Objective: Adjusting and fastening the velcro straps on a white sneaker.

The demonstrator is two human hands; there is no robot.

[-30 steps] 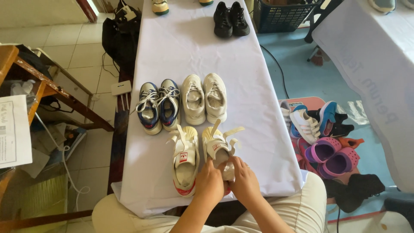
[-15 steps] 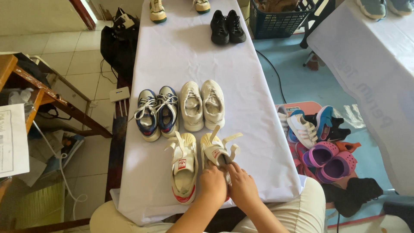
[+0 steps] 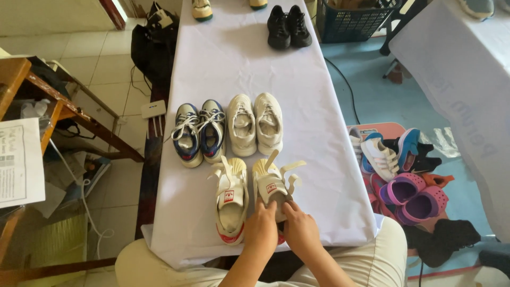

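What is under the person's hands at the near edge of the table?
Both hands, left hand and right hand, rest on the rear half of a white strap shoe. Its toe and loose straps show; its heel is covered. Its mate lies beside it on the white tablecloth.

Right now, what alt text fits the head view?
Both hands, left hand and right hand, grip a white strap shoe on a white-clothed table, beside its mate, behind two more sneaker pairs.

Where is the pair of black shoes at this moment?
In the head view, the black shoes stand at the far end of the white-covered table, slightly right of centre, beside the dark blue crate on the floor.
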